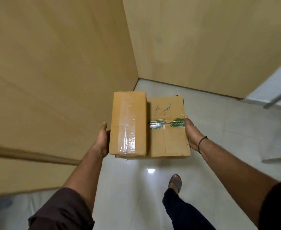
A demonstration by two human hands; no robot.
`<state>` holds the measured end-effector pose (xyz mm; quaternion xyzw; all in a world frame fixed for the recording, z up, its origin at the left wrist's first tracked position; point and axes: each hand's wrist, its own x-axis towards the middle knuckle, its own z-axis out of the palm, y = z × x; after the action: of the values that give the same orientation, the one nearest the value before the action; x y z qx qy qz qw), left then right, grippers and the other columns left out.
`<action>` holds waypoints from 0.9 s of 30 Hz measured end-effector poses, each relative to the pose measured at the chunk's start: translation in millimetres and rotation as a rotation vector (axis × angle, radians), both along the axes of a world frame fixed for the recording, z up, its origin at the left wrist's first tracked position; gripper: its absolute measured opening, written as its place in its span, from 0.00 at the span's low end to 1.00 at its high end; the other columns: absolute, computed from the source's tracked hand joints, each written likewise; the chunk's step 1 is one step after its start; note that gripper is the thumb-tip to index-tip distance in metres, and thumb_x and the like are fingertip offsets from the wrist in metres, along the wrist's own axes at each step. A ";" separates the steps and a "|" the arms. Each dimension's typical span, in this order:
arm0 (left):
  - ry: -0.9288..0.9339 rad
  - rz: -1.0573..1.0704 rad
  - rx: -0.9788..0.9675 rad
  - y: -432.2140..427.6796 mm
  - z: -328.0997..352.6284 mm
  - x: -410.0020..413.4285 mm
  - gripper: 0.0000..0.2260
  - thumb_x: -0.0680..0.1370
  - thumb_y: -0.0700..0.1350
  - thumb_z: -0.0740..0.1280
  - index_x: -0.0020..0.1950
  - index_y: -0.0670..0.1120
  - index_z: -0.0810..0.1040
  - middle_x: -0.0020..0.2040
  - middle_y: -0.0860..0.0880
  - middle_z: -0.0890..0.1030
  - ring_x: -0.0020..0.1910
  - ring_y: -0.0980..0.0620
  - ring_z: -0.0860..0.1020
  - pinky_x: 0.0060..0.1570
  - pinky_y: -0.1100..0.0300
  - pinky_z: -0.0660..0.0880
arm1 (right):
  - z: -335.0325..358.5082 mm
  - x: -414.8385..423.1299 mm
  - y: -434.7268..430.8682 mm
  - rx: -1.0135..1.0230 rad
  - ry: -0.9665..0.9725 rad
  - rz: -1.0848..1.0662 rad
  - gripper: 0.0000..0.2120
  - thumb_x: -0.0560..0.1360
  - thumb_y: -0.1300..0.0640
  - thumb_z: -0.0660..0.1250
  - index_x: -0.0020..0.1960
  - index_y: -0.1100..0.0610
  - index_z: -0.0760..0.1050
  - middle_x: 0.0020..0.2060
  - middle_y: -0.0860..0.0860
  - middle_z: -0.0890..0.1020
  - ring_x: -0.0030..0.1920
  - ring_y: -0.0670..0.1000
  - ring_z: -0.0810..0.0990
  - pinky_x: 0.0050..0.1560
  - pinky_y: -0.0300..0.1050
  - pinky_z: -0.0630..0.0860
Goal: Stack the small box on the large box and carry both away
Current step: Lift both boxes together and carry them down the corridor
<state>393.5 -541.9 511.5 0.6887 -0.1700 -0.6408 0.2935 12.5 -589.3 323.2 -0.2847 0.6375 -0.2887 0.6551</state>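
Note:
A small brown cardboard box [128, 122], sealed with clear tape, lies on the left half of a larger cardboard box [168, 138]. The large box carries handwriting and a strip of green-and-white tape. Both are held up in the air above the floor, in the middle of the head view. My left hand [103, 140] presses against the left side of the stack, by the small box. My right hand [192, 131], with a black band on the wrist, grips the right side of the large box. The bottom of the large box is hidden.
Tan wooden panels [53, 72] rise on the left and ahead, meeting at a corner. White tiled floor [219, 138] lies below. My foot in a sandal [174, 181] steps forward. A white surface with a metal bar [279, 97] is at the right.

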 end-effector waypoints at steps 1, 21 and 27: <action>0.003 0.004 0.021 -26.9 -9.1 -0.2 0.35 0.84 0.67 0.46 0.62 0.42 0.82 0.49 0.40 0.90 0.57 0.37 0.85 0.55 0.46 0.80 | -34.0 -5.6 -28.4 -0.002 0.004 0.001 0.59 0.59 0.07 0.55 0.82 0.35 0.68 0.83 0.45 0.74 0.84 0.55 0.70 0.86 0.72 0.60; 0.107 -0.018 0.103 -573.8 -389.6 66.0 0.30 0.84 0.54 0.44 0.53 0.45 0.85 0.41 0.44 0.88 0.43 0.43 0.85 0.50 0.52 0.77 | -223.6 92.5 -456.5 0.284 -0.039 -0.364 0.26 0.89 0.32 0.47 0.76 0.42 0.74 0.54 0.37 0.81 0.57 0.45 0.80 0.77 0.70 0.70; 0.206 -0.058 0.033 -686.8 -506.5 58.3 0.27 0.81 0.51 0.51 0.41 0.46 0.89 0.37 0.46 0.87 0.37 0.48 0.87 0.43 0.57 0.79 | -340.7 92.8 -558.0 0.332 -0.062 -0.488 0.29 0.89 0.32 0.49 0.83 0.45 0.70 0.67 0.48 0.78 0.68 0.55 0.72 0.78 0.73 0.68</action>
<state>451.7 -1228.6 5.1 0.6186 -0.1482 -0.7192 0.2794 105.3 -1147.3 -17.5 -0.0030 0.7055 -0.3379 0.6230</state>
